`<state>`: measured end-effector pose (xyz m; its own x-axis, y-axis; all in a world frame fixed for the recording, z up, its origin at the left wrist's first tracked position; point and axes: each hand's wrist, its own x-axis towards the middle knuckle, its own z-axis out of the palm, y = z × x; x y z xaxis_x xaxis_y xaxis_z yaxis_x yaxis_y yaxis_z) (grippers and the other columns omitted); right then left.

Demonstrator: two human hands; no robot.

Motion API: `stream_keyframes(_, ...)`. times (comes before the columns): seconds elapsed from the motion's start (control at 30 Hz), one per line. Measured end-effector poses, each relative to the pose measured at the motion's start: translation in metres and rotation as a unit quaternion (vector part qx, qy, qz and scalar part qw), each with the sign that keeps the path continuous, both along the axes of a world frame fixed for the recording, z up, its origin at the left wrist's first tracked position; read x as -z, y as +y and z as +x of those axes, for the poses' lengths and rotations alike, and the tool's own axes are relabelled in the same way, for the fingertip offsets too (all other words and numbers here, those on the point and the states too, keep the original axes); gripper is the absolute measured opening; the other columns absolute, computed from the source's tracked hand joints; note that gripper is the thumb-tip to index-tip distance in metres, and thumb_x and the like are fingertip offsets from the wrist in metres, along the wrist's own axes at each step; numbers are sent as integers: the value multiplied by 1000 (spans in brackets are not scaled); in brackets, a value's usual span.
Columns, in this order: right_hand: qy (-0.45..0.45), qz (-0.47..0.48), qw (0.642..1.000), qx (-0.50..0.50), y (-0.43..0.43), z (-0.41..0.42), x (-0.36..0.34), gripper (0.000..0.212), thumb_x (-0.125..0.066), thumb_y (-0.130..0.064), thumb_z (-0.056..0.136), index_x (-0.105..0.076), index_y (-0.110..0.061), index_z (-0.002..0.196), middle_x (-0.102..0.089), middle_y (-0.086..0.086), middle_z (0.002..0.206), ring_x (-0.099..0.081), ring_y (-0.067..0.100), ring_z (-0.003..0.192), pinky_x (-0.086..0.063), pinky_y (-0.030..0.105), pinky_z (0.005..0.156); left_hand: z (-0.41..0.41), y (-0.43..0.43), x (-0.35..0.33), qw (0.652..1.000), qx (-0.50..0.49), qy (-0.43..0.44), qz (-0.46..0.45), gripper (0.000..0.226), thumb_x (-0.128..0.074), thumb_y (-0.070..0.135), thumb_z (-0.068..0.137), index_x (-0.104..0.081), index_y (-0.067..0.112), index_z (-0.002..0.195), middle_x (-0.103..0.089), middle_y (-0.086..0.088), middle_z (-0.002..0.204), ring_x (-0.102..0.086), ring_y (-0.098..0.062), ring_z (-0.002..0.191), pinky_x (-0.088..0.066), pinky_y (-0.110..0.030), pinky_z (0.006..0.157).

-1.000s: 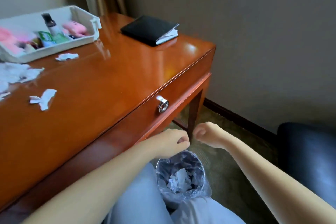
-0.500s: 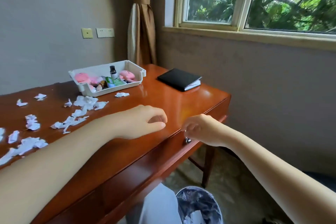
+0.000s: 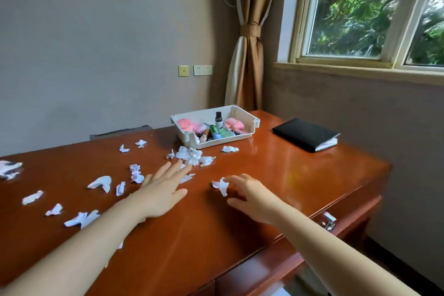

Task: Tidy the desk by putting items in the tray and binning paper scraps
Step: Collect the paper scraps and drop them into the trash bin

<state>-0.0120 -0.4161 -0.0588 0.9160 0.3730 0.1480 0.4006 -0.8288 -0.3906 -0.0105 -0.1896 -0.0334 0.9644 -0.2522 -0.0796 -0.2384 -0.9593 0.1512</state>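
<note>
Reached forward over the desk with both bare hands. Held left hand [image 3: 163,190] flat and low, fingers straight and spread, gripping nothing. Held right hand [image 3: 252,196] loosely cupped, fingers half bent, holding nothing, fingertips at one crumpled white paper scrap [image 3: 222,186]; could not tell whether touching or just beside.

Showed beneath them a glossy reddish-brown wooden desk [image 3: 300,175]. Showed at its far side a white plastic tray [image 3: 225,140], already filled with pink toys and a small dark bottle. Showed right of that a black soft-covered notebook [image 3: 305,133], lying closed, well apart from both hands. Showed just before the tray a heap of torn white scraps [image 3: 189,155], with more strewn leftward.

Judged the scraps featherlight, soft and crushable, likely to skid on the polish. Best pinched at a raised crease, or swept together into a palm.
</note>
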Motion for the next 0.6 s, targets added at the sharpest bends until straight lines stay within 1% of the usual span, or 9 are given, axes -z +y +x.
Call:
stream_keyframes(0.1, -27, -2, 1000, -1, 16, 19, 11, 48, -53, -26, 94, -40, -28, 140, -50, 1, 126, -46, 21, 115, -40, 29, 96, 16, 23, 14, 999, -47, 0, 8, 63, -28, 48, 99, 10, 40, 148, 15, 8, 159, 13, -19, 147, 3, -48, 118)
stream_keyframes(0.2, -50, 23, 998, 8, 29, 41, 17, 41, -49, -28, 96, -45, -25, 137, -50, 0, 123, -46, 19, 113, -41, 26, 91, 30, 30, 29, 997, -78, 1, -9, 70, -28, 56, 96, 14, 38, 148, 17, 5, 159, 13, -22, 147, 3, -49, 118)
stream_keyframes(0.3, -67, 44, 997, 23, 39, 63, 23, 32, -48, -30, 97, -55, -21, 127, -52, 1, 117, -46, 17, 106, -43, 26, 87, 47, 27, 35, 996, -85, -17, -14, 78, -27, 63, 92, 20, 34, 147, 22, 1, 158, 14, -24, 147, 2, -48, 118)
stream_keyframes(0.4, -91, 34, 995, 33, 46, 83, 25, 23, -51, -27, 95, -61, -19, 114, -54, 1, 115, -44, 16, 99, -42, 27, 82, 65, 20, 37, 996, -80, -26, -17, 82, -28, 66, 90, 20, 32, 148, 22, -1, 158, 14, -24, 147, 2, -47, 118)
stream_keyframes(0.43, -99, 26, 994, 37, 48, 90, 25, 21, -52, -26, 94, -61, -19, 111, -54, 1, 116, -43, 16, 101, -40, 26, 83, 71, 17, 36, 996, -78, -27, -16, 82, -28, 66, 90, 18, 31, 149, 20, -2, 158, 13, -24, 147, 2, -47, 118)
stream_keyframes(0.5, -114, 10, 993, 36, 52, 104, 25, 19, -54, -26, 92, -62, -20, 107, -51, -2, 124, -41, 18, 112, -39, 28, 90, 84, 13, 35, 997, -76, -24, -14, 80, -29, 64, 92, 12, 28, 150, 16, -3, 159, 12, -25, 148, 1, -46, 118)
stream_keyframes(0.57, -122, 0, 992, 26, 56, 116, 24, 20, -54, -24, 91, -60, -21, 109, -47, -4, 135, -37, 19, 125, -37, 31, 99, 99, 10, 31, 997, -72, -20, -11, 78, -33, 58, 94, 8, 24, 151, 13, -4, 160, 10, -24, 148, -1, -46, 118)
stream_keyframes(0.6, -118, 0, 993, 21, 58, 121, 23, 23, -53, -22, 91, -57, -21, 113, -43, -5, 140, -34, 19, 130, -35, 33, 103, 105, 8, 30, 997, -68, -23, -11, 78, -35, 55, 94, 7, 23, 151, 11, -4, 160, 9, -24, 148, -1, -46, 118)
